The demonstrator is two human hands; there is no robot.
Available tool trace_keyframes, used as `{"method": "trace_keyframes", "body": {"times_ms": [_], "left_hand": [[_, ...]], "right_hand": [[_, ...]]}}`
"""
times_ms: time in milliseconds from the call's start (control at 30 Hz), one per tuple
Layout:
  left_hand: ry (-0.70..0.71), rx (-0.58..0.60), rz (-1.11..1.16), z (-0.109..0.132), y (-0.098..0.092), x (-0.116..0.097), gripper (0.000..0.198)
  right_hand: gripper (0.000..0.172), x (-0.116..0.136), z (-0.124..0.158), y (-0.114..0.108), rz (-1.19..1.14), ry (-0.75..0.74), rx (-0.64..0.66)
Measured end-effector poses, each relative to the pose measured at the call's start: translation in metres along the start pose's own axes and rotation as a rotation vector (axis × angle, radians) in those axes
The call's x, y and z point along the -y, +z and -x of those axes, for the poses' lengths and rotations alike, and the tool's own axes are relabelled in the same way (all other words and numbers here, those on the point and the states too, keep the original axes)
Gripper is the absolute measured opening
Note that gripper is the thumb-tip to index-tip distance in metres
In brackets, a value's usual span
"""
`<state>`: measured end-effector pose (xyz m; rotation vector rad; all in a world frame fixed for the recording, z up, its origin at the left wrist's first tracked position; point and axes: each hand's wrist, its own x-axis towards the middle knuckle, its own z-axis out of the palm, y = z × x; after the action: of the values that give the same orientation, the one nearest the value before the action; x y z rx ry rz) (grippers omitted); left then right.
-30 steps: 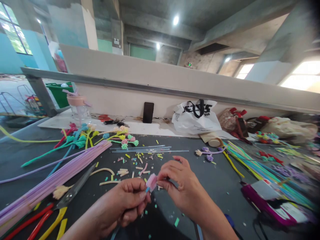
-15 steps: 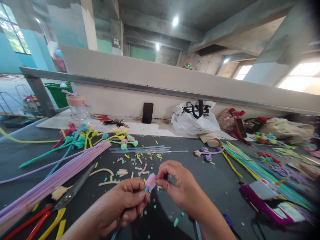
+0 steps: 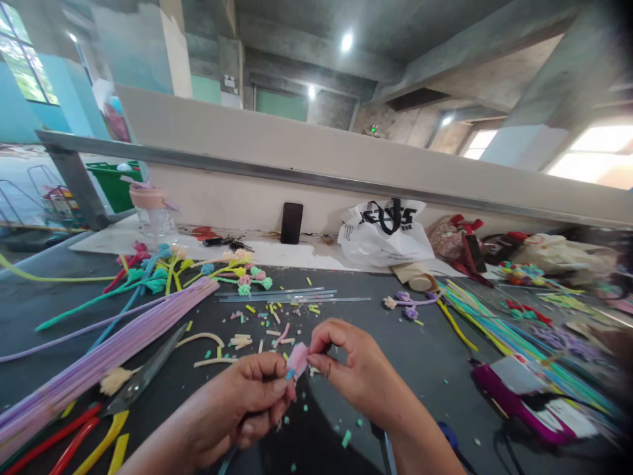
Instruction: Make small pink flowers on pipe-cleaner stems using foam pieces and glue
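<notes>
Right hand (image 3: 353, 369) fingers have curled since 1.0 s ago. White bag (image 3: 383, 247), far side: black lettering (image 3: 408, 215), partly illegible. Left hand (image 3: 252, 396) and right hand pinch pink piece (image 3: 297, 360) above table (image 3: 415, 382); long axis near-left to far-right, blue end (image 3: 289, 374) near.

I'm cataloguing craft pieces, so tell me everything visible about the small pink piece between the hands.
The pink piece is small and pale, with lengthwise ridges and a soft, fuzzy look. A bright blue bit shows at its lower-left end. It is tilted, held up over the dark tabletop. The left hand pinches its lower end, while the right hand's thumb and finger meet at its right edge. Fingers hide part of it, so its full shape is unclear.
</notes>
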<state>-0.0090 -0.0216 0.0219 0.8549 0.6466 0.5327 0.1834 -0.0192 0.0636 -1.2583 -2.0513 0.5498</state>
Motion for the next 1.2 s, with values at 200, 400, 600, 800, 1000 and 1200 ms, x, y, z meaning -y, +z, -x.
{"method": "trace_keyframes", "body": {"times_ms": [200,400,600,800,1000,1200], "left_hand": [[0.016,0.012,0.022,-0.001,-0.001,-0.001,0.015],[0.012,-0.004,0.047,0.0,-0.001,0.0,0.013],[0.013,0.002,0.056,-0.002,-0.003,0.001,0.014],[0.006,-0.014,0.066,0.0,-0.003,0.001,0.013],[0.022,0.01,0.066,0.0,-0.002,0.0,0.013],[0.017,-0.022,0.061,-0.001,-0.001,0.0,0.014]], "right_hand": [[0.011,0.001,0.0,0.0,-0.019,0.04,-0.006],[0.005,0.005,0.0,-0.002,-0.025,0.025,0.003],[0.004,0.003,0.0,-0.004,-0.026,0.014,-0.001],[0.007,0.002,0.001,-0.007,-0.023,-0.008,-0.041],[0.015,0.007,0.002,-0.001,-0.07,-0.004,-0.002],[0.029,0.007,0.004,0.005,-0.047,0.003,0.025]]}}
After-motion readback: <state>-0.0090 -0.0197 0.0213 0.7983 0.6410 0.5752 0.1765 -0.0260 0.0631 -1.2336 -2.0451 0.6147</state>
